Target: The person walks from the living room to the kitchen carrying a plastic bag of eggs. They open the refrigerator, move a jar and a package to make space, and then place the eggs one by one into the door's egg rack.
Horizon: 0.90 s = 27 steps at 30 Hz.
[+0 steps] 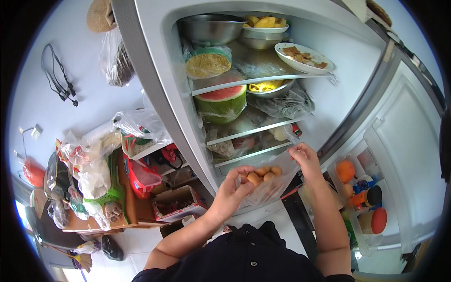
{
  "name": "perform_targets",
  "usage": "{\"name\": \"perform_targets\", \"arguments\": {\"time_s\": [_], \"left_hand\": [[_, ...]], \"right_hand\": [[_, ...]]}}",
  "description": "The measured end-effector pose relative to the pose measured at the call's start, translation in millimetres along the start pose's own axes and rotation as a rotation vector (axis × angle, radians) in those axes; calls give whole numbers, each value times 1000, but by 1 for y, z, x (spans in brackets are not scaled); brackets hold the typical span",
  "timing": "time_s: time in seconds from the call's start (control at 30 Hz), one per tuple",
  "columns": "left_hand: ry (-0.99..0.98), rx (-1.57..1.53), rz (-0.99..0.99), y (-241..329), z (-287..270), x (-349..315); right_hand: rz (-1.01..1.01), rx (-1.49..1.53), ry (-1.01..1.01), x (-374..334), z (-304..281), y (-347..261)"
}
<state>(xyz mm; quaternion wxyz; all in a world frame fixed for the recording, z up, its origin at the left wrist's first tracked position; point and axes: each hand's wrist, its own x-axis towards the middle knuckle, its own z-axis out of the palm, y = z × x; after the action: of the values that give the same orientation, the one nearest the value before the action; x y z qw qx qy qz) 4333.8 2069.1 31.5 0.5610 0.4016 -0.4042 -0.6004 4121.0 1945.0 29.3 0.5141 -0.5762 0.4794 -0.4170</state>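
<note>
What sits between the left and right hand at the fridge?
In the head view, a clear plastic bag holding brown eggs spans the stretch. The left hand cups it from below; the right hand pinches its upper edge.

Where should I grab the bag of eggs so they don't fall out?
Probably at the top. The clear plastic bag hangs open-mouthed with brown eggs near its rim. The right hand pinches the far edge, the left hand holds the near side. Gather both edges from above, and support underneath.
</note>
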Motion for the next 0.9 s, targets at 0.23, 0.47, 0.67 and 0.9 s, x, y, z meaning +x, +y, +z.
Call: {"name": "perform_targets", "arguments": {"time_s": [0.23, 0.47, 0.67, 0.9], "left_hand": [[150, -11, 41, -5, 3, 26], [257, 13, 79, -31, -1, 45], [281, -45, 67, -36, -6, 53], [362, -160, 23, -38, -12, 58]], "right_hand": [[-23, 72, -66, 48, -5, 7], [-7, 71, -79, 64, -10, 31], [-25, 52, -49, 72, -19, 54], [-189, -194, -5, 68, -23, 72]]}}
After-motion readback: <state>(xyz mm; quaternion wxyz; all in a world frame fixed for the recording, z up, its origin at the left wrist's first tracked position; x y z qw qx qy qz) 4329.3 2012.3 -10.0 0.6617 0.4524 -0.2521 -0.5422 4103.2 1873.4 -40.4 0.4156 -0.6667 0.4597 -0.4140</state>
